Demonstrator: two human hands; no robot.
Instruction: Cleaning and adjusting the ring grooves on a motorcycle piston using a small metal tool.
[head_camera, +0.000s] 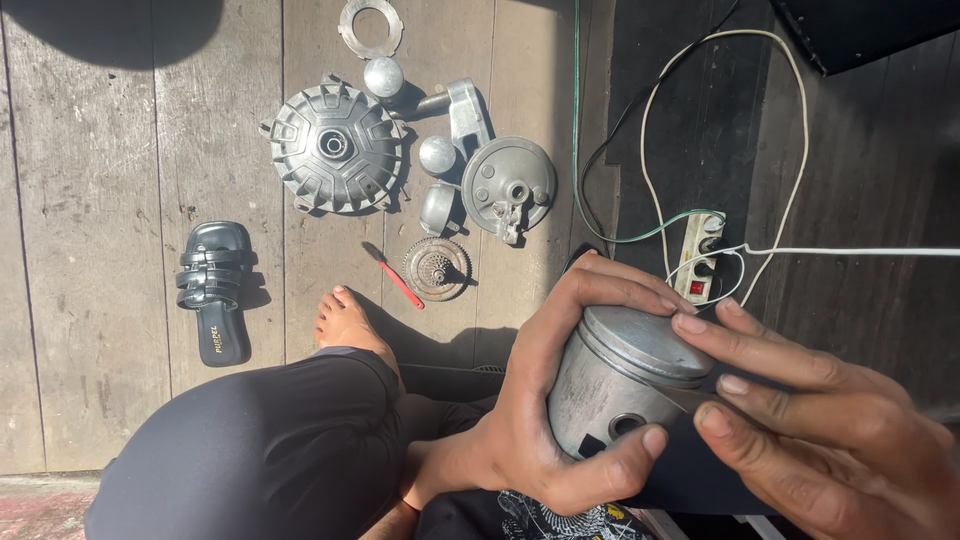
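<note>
Head view: left hand (545, 400) grips the piston (625, 380) at lower right, crown tilted toward upper right, where right hand (830, 430) fingertips touch its rim, uncurled.

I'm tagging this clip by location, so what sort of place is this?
Probably an informal home or porch repair spot, not a fitted workshop. Grey metal engine parts, like the round finned cover, lie on a weathered wooden plank floor; a black sandal and a white power strip sit nearby.
</note>
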